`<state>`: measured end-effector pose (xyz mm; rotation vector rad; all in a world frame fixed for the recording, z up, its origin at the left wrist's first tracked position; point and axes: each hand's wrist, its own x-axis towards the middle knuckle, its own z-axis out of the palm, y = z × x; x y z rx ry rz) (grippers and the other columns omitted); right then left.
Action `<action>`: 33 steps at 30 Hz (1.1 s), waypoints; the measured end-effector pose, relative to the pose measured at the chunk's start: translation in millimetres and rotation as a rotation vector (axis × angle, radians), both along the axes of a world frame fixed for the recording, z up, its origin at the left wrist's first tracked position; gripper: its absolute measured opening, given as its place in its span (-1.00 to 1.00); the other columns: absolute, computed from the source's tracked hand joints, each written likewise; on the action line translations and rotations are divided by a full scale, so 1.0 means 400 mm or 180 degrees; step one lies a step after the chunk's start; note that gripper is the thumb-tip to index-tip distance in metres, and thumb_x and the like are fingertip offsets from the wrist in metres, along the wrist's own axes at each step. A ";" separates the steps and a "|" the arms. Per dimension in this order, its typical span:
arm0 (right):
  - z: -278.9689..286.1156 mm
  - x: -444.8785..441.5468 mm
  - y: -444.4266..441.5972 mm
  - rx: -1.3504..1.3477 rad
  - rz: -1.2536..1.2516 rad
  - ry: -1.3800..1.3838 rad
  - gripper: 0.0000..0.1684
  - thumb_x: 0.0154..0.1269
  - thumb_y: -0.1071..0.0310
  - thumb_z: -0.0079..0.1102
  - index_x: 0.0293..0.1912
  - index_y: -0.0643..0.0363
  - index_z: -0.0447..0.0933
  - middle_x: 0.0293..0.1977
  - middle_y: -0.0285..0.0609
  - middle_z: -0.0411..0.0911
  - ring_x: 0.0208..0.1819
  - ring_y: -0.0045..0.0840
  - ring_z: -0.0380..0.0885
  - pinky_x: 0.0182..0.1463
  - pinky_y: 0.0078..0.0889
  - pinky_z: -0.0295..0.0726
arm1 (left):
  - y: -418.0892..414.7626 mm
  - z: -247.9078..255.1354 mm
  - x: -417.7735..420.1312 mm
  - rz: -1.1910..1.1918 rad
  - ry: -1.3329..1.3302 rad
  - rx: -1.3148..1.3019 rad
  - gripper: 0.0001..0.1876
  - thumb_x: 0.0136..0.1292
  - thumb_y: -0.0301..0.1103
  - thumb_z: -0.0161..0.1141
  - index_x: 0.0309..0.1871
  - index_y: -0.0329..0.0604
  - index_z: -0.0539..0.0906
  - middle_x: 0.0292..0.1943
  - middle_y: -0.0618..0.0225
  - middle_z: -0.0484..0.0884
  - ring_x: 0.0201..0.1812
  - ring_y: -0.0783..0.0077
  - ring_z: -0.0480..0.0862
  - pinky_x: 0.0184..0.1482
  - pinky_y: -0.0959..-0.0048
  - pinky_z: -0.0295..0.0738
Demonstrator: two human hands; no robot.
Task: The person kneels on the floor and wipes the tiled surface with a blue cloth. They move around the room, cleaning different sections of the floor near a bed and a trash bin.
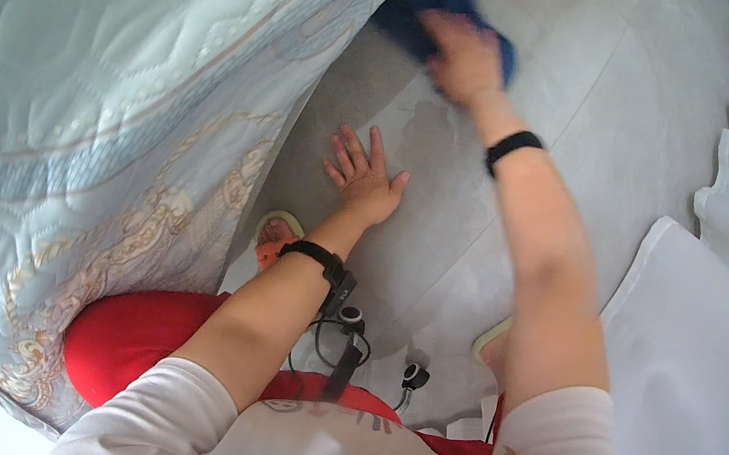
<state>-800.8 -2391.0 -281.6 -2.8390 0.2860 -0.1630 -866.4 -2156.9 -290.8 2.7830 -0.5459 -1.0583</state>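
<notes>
My right hand (467, 59) is spread over a dark blue cloth (402, 15) on the grey tiled floor (469, 173). Both hand and cloth are blurred, and the cloth's far left part runs up to the hanging edge of a quilted bedspread (148, 43). Fingers apart and holding nothing, my left hand (369, 181) is over the floor between the bedspread and my right arm; whether its palm bears on the tiles I cannot tell.
White curtain fabric (695, 344) hangs and spreads along the right side. Near my knees are a black wrist device (339, 289) on my left forearm and small black camera-like devices (415, 375) with cables. A sandal (280, 227) on one foot shows beside the bedspread.
</notes>
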 end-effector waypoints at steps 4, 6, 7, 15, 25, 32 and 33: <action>-0.040 -0.186 -0.239 0.0168 -0.1620 -0.0020 -0.16 0.14 0.17 0.25 0.38 0.06 0.17 0.37 -0.14 0.25 0.33 -0.21 0.30 0.33 0.07 0.27 | -0.015 0.047 -0.008 -0.0072 -0.0012 0.0040 0.01 0.28 0.15 0.09 0.54 -0.08 -0.29 0.50 -0.20 -0.50 0.51 -0.24 -0.49 0.41 -0.28 -0.42; -0.055 -0.207 -0.252 -0.0261 -0.2270 0.0320 -0.14 0.19 0.04 0.17 0.40 0.08 0.12 0.44 -0.15 0.11 0.40 -0.18 0.18 0.38 0.11 0.18 | -0.028 0.075 -0.043 -0.0101 0.0040 0.0104 0.00 0.28 0.15 0.08 0.54 -0.10 -0.25 0.51 -0.18 -0.44 0.52 -0.19 -0.43 0.42 -0.25 -0.39; -0.080 -0.184 -0.256 -0.0310 -0.2434 0.0623 -0.11 0.21 -0.10 0.10 0.42 0.07 0.10 0.47 -0.18 0.03 0.44 -0.16 0.08 0.38 0.18 0.13 | -0.047 0.089 -0.060 -0.0116 0.0058 0.0144 -0.01 0.28 0.14 0.08 0.54 -0.12 -0.22 0.52 -0.16 -0.41 0.53 -0.16 -0.41 0.43 -0.24 -0.37; 0.034 0.126 0.179 -0.0248 -0.0590 0.0713 -0.18 0.20 -0.13 0.12 0.36 0.04 0.26 0.33 -0.18 0.31 0.39 -0.22 0.19 0.38 0.08 0.18 | -0.059 0.062 -0.204 -0.1043 0.0488 -0.1107 -0.12 0.27 -0.01 0.16 0.51 -0.22 -0.01 0.52 -0.09 -0.20 0.54 -0.06 -0.22 0.48 -0.04 -0.19; -0.032 0.032 0.513 0.0207 0.3378 0.0801 -0.34 0.19 0.34 0.18 0.30 -0.27 0.39 0.37 -0.53 0.28 0.46 -0.37 0.12 0.54 -0.02 -0.07 | -0.011 0.081 -0.234 -0.0793 0.1176 -0.2717 -0.48 0.40 -0.18 -0.01 0.39 -0.06 0.31 0.44 0.22 0.22 0.47 0.15 0.13 0.45 0.17 0.04; -0.011 -0.024 0.073 -0.0097 0.1320 0.0299 -0.32 0.05 0.44 0.21 0.22 -0.20 0.46 0.33 -0.44 0.34 0.43 -0.31 0.17 0.46 0.20 0.02 | 0.004 0.106 -0.227 -0.0880 0.0461 -0.2308 -0.55 0.25 -0.39 0.12 0.23 -0.27 0.47 0.34 -0.12 0.29 0.42 -0.10 0.19 0.46 -0.02 0.00; -0.021 -0.060 0.014 0.0967 0.0527 0.0598 -0.54 0.28 0.26 0.08 0.15 0.16 0.47 0.12 0.02 0.49 0.21 -0.13 0.40 0.29 -0.04 0.30 | 0.006 0.109 -0.228 -0.0817 0.0475 -0.2269 -0.56 0.24 -0.40 0.12 0.21 -0.27 0.48 0.34 -0.11 0.30 0.42 -0.09 0.20 0.46 -0.02 -0.01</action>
